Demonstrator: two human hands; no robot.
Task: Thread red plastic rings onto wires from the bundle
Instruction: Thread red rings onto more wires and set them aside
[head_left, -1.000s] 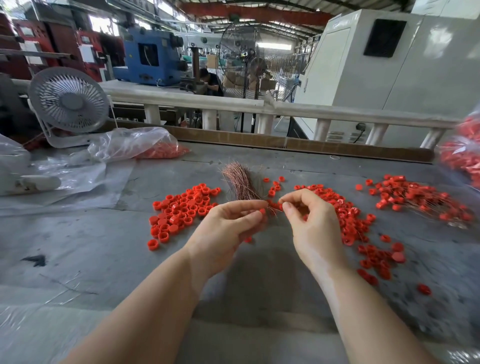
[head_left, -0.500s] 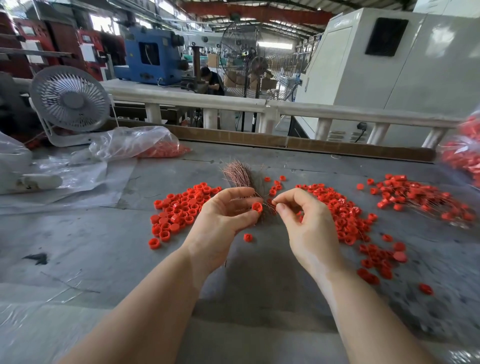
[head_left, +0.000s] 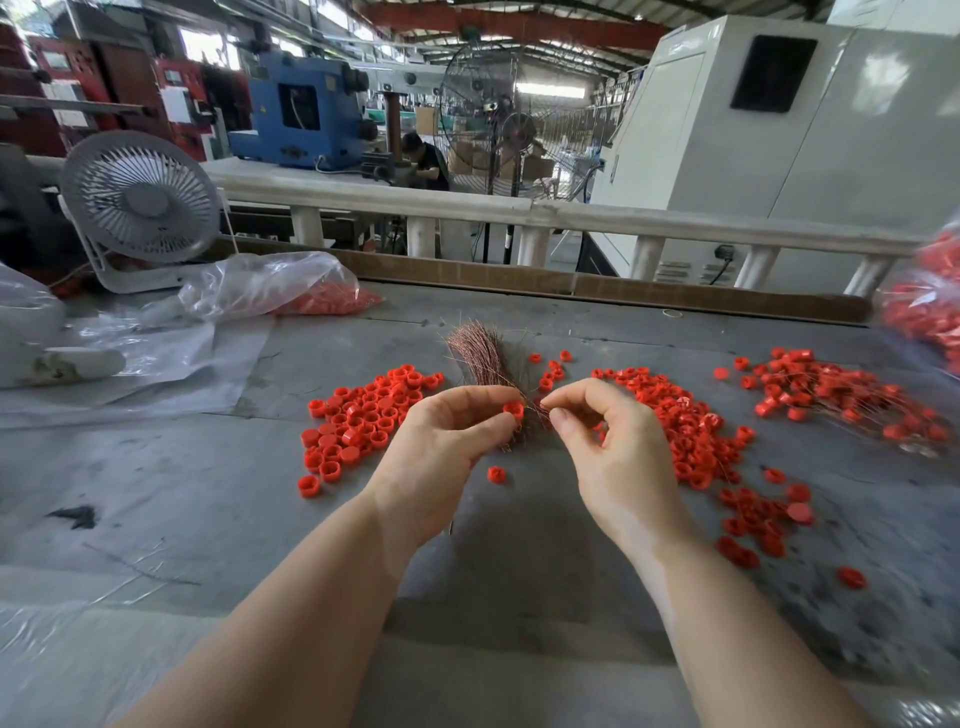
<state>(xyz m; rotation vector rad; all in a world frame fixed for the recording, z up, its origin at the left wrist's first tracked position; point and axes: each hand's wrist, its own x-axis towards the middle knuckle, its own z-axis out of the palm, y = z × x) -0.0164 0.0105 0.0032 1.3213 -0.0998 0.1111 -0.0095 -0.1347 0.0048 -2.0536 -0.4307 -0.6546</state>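
Note:
A bundle of thin copper wires (head_left: 480, 353) fans out on the grey table behind my hands. My left hand (head_left: 441, 452) pinches one red plastic ring (head_left: 514, 409) between thumb and fingertips, just in front of the bundle's lower end. My right hand (head_left: 608, 447) pinches a thin wire near its tip, a few centimetres right of the ring. Loose red rings lie in a pile (head_left: 363, 415) to the left and a wider spread (head_left: 696, 436) to the right. A heap of rings with wires through them (head_left: 841, 395) lies at the far right.
A small white desk fan (head_left: 140, 202) stands at the back left beside a clear bag of red rings (head_left: 291, 291). Another bag of rings (head_left: 924, 312) sits at the right edge. A wooden strip and a white rail (head_left: 519, 213) border the table's far side.
My left hand has turned palm up and raised the red ring into view. My right hand's pinch has moved in closer to the ring.

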